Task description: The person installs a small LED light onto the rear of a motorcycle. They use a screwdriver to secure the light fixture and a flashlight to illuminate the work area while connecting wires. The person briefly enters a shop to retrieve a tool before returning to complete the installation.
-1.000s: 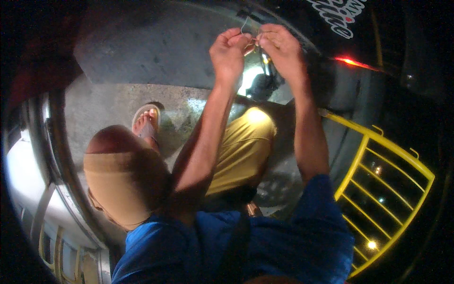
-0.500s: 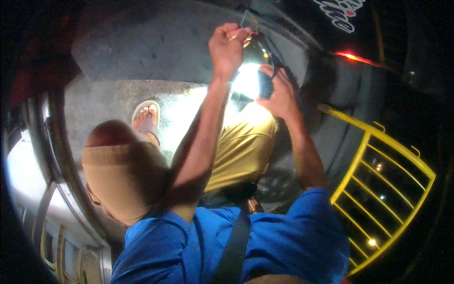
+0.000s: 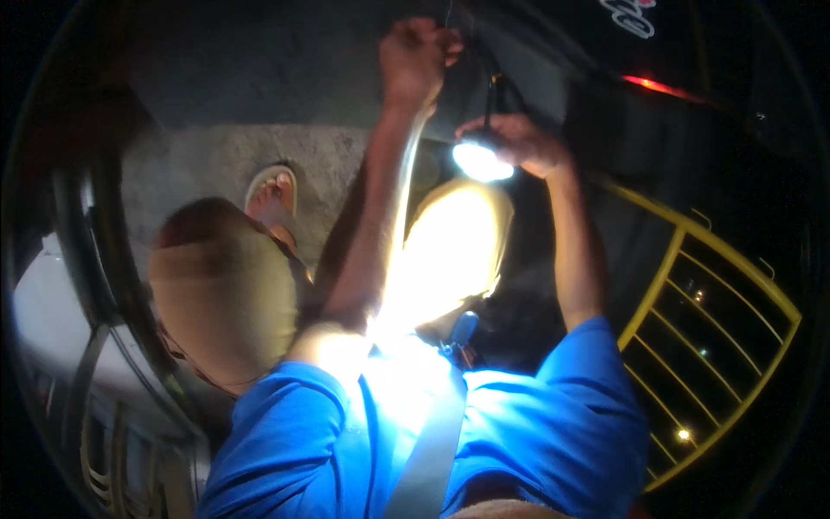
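A lit round lamp point(image 3: 484, 163) is in my right hand point(image 3: 529, 145), its glowing face turned back toward my body. The fingers curl round the lamp's rim. A black cable point(image 3: 491, 97) runs up from the lamp toward the dark area beside my left hand. Higher and to the left, my left hand point(image 3: 417, 62) is closed in a pinch at the top of the view. A thin pale wire point(image 3: 449, 12) rises by its fingertips; shadow hides the exact grip and the wire ends.
Below the lamp, my bent knee point(image 3: 462, 233) is brightly lit. A sandalled foot point(image 3: 273, 197) rests on the concrete floor point(image 3: 333, 164). To the right stands a yellow barred metal frame point(image 3: 674, 246). A red light strip point(image 3: 664, 86) glows on a dark surface at upper right.
The lamp has turned from facing the dark panel and floor to facing me, lighting my knee and shirt. My left hand has moved slightly up, and the wires there have darkened.
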Motion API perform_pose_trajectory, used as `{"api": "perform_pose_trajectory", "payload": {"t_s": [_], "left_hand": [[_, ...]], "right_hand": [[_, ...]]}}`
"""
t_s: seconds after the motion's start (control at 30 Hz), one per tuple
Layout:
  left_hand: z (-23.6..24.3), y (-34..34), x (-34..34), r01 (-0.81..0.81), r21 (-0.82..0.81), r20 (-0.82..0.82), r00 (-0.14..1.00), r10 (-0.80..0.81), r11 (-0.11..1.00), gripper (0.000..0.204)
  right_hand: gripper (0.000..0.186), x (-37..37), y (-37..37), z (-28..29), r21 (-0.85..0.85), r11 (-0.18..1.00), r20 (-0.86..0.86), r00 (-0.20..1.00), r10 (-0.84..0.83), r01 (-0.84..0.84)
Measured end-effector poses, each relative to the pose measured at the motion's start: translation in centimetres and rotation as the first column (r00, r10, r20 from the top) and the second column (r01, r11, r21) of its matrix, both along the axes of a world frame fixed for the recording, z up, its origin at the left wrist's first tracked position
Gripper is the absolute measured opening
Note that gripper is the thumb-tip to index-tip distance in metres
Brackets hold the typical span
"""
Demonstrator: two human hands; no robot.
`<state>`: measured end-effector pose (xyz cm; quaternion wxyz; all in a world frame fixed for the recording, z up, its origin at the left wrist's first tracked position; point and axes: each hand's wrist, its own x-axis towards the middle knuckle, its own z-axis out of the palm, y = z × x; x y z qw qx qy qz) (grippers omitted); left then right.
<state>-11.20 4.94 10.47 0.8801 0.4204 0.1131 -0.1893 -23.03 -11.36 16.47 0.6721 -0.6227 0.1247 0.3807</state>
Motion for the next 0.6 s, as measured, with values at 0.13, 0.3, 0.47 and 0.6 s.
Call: {"api": "perform_pose_trajectory", "payload": {"t_s": [0.13,0.3,0.47,0.6], "left_hand": [[-0.4,0.3,-0.2,-0.062,-0.125,-0.003,0.998,0.063,0.990,0.022],[0.7,0.4,-0.4,-0.015,-0.028,0.000,1.000,0.015,0.999,0.023],[1.2,1.0,-0.2,-0.024,-0.094,0.021,0.999,0.026,0.995,0.026],[0.7,1.4,0.5,-0.035,-0.032,0.084,0.996,0.038,0.999,0.024]], "right_hand": [[0.064,0.3,-0.4,-0.4,-0.024,0.999,-0.004,0.999,0.040,-0.040],[0.060,0.5,0.4,1.3,0.003,0.999,-0.059,0.997,0.054,-0.053],[0.060,1.2,0.8,2.4,-0.103,0.978,-0.055,0.983,0.178,-0.183],[0.059,1.4,1.2,2.0,-0.165,0.946,-0.012,0.960,0.280,-0.278]]}}
